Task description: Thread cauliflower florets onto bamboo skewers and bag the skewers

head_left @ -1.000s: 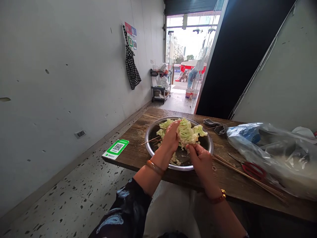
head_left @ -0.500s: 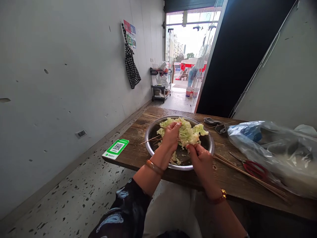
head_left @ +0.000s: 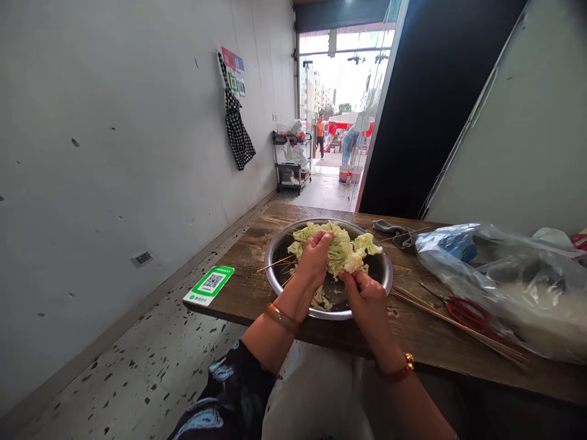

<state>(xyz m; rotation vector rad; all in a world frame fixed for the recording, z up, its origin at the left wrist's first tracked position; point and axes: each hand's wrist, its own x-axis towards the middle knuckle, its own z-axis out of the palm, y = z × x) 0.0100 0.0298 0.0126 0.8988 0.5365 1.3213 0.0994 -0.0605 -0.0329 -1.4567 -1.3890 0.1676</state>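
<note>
A wide metal bowl point(head_left: 270, 278) holds pale green-white cauliflower point(head_left: 342, 252), with thin wooden skewers point(head_left: 275, 263) poking out over its left rim. My left hand point(head_left: 315, 256) is closed on a cauliflower piece above the middle of the bowl, thumb on top. Lower and to the right, my right hand point(head_left: 368, 295) pinches at the bottom edge of the cauliflower, its thumb and forefinger pressed together. Whether a skewer lies between those fingers is hidden. Smaller cauliflower bits point(head_left: 322, 299) rest in the bowl under my hands.
Right of the bowl on the wooden table point(head_left: 247, 244) lie a bundle of skewers point(head_left: 458, 324), red-handled scissors point(head_left: 468, 313), a grey cloth point(head_left: 397, 233) and a large clear plastic bag point(head_left: 518, 287). A green QR card point(head_left: 211, 284) sits at the left corner. A cart point(head_left: 293, 162) stands by the doorway.
The view has shifted slightly, so the scene sits a little further left. Both hands keep nearly the same hold on the cauliflower. A person in orange now shows in the doorway.
</note>
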